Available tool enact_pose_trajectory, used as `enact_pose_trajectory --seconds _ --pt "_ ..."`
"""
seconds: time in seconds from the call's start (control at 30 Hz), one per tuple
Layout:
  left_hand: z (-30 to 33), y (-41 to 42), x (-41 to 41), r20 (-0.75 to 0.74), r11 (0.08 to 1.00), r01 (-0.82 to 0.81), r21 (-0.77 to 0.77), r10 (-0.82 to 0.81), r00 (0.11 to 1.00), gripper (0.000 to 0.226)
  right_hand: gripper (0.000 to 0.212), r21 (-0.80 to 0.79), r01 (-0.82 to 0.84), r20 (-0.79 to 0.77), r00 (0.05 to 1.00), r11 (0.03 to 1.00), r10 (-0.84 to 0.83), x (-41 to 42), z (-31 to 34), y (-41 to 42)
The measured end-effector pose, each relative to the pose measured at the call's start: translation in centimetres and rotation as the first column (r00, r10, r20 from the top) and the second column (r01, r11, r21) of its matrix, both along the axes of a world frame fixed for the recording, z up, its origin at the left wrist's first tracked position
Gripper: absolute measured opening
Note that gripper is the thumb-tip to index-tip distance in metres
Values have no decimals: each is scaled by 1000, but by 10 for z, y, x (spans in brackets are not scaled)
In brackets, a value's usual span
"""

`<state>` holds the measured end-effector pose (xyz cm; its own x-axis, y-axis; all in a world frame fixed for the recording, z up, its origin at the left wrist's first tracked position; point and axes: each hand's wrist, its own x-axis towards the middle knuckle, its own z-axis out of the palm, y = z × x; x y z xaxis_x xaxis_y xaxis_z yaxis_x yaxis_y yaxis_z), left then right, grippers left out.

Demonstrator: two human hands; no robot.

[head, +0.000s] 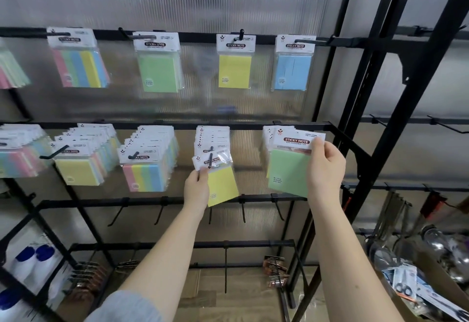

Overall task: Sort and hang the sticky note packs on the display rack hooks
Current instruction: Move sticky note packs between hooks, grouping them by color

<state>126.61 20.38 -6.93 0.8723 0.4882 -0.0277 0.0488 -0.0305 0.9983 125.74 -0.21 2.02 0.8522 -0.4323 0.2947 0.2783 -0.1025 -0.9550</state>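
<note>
Left hand [196, 187] and right hand [326, 166] raised, each pinching a pack

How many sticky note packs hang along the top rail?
5: a part-cropped pastel pack far left, then a striped multicolour pack, green pack, yellow pack and blue pack. More may hang behind these.

A yellow pack [222, 183] is being shown beside a green pack [288, 174], each under a white header card with a dark label. On the top rail, striped pink-green-blue-yellow [80, 67], green [158, 73], yellow [234, 70] and blue [291, 71] packs are being displayed. The rack [355, 108] is being seen as black.
</note>
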Motion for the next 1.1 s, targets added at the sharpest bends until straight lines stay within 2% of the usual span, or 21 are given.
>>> enact_pose_trajectory --seconds 0.13,0.27,0.43,0.5,0.57,0.7,0.9,1.1 --pt "6 3 -14 67 986 -69 154 59 996 36 41 4 6 10 1000 1000 -6 1 -1 1" --pt "18 15 -23 85 967 -27 255 6 996 36 41 3 7 14 1000 1000 -7 3 0 6" --pt "43 42 -27 -113 907 202 369 -172 979 21 37 3 4 5 1000 1000 -4 2 -2 8" --pt "55 50 -30 -190 867 279 413 -218 957 26 39 3 12 4 1000 1000 -12 3 -3 8" --pt "66 53 -34 -199 846 310 434 -246 949 32 39 0 14 0 1000 1000 -14 3 -3 8" --pt "86 44 -40 -131 810 313 496 -286 949 38 39 -12 17 -7 1000 1000 -17 3 -2 8" --pt "114 25 -34 41 818 253 517 -319 947 23 39 -15 48 -5 999 999 -48 4 -1 0" --pt "153 6 -14 251 812 118 572 -310 917 35 42 3 51 6 999 999 -51 6 0 -6"
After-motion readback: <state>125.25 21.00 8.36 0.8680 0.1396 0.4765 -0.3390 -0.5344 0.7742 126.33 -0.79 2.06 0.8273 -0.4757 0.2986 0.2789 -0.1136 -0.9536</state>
